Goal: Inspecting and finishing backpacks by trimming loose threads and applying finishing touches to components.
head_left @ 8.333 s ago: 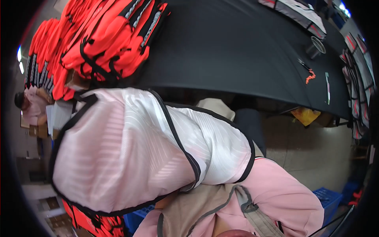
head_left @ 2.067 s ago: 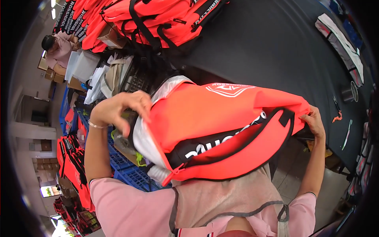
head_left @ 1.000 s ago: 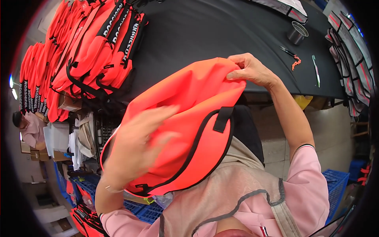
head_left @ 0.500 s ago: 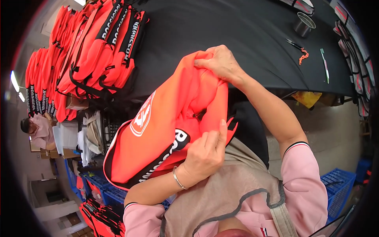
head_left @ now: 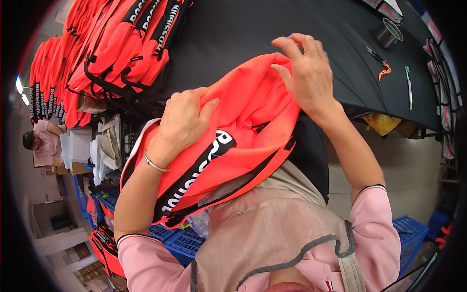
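Note:
A bright orange-red fabric bag [head_left: 248, 97] with a black lettered band lies across my lap and the table's front edge. Its mouth gapes toward the right, with folds inside. My left hand [head_left: 182, 119], a bangle at its wrist, is closed on the bag's upper left side, thumb over the fabric. At the bag's far right rim, my right hand [head_left: 309, 73] is open with its fingers apart and curved. Nothing shows in its grasp; the thumb is close to the rim, and I cannot tell whether it touches.
Similar orange bags [head_left: 126, 48] are stacked at the far left. On the black table [head_left: 233, 34] are a metal cup [head_left: 389, 34], small snips [head_left: 374, 54] with an orange cord and a toothbrush [head_left: 409, 87]. A blue crate [head_left: 411, 233] stands right; another person [head_left: 47, 141] is far left.
My left hand has moved from the bag's near edge up to its upper left side. My right hand has let go of the far rim and moved right. The mouth has spread wider.

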Demonstrator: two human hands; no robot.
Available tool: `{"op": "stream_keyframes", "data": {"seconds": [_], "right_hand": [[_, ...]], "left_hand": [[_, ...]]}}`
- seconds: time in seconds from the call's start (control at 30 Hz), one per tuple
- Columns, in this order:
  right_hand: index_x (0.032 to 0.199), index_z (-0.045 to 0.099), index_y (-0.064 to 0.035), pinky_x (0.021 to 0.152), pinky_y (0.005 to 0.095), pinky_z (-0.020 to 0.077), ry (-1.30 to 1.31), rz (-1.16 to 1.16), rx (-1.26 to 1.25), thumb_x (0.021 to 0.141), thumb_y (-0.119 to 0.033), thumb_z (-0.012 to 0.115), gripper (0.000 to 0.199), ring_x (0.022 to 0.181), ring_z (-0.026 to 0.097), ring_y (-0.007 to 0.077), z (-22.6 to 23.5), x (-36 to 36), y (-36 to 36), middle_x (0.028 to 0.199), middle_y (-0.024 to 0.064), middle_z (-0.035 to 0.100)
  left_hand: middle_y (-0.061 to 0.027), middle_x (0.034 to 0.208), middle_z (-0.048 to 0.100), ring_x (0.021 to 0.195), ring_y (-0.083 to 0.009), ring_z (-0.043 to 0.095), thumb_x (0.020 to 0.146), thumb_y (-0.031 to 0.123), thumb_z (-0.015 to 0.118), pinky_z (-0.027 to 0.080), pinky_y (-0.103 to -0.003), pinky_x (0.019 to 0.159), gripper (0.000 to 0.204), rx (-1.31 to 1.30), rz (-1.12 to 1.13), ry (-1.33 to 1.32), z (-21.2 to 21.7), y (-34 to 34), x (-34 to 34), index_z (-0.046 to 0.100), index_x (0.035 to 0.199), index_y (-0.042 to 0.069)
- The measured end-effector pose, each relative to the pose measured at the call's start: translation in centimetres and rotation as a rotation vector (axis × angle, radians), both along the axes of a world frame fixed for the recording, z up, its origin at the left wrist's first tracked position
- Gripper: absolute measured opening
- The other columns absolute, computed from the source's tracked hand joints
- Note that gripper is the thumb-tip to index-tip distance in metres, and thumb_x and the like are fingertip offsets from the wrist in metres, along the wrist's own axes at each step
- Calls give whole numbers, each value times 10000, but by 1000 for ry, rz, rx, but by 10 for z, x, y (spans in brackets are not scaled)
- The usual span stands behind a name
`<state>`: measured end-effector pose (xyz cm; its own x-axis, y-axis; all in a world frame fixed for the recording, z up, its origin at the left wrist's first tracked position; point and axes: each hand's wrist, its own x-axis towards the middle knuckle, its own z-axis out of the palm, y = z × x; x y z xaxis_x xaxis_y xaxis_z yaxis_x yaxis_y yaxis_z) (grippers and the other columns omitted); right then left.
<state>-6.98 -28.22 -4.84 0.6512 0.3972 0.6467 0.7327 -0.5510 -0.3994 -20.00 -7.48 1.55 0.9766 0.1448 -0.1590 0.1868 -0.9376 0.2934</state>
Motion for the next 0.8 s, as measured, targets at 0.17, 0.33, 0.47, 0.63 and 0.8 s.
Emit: {"op": "stream_keyframes", "data": {"seconds": [0.17,0.33,0.47,0.63,0.8], "right_hand": [[872,649,-49,671,371,535,64,469,-739,752,-97,648,129,820,670,250,6,-72,9,893,100,641],[838,660,-30,520,361,523,161,616,-1060,746,-105,639,120,752,701,251,-9,-68,25,827,122,683],[775,702,-108,499,349,503,118,598,-981,742,-110,661,52,722,705,218,-28,-65,23,761,51,709],[787,655,-29,529,384,520,56,487,-905,743,-120,633,103,704,700,266,-41,-80,19,747,126,690],[762,641,-17,554,427,525,205,587,-867,734,-167,654,153,691,691,294,-42,-73,21,732,147,682]], "left_hand": [[-267,763,641,801,-449,633,910,169,592,521,-487,742,230,-149,32,-52,-6,-5,6,652,964,-47],[-269,793,646,806,-454,630,902,155,597,519,-489,750,230,-106,-54,-132,-22,-11,6,637,978,-58],[-273,820,651,820,-455,631,888,132,601,520,-489,770,231,-108,-71,-149,-21,-11,3,638,995,-70],[-273,833,654,829,-446,637,881,111,595,522,-479,782,242,-100,-83,-124,-20,-12,6,648,1038,-66],[-265,833,656,836,-436,641,879,106,596,524,-464,775,245,-124,-108,-184,-25,-3,5,660,1052,-55]]}}
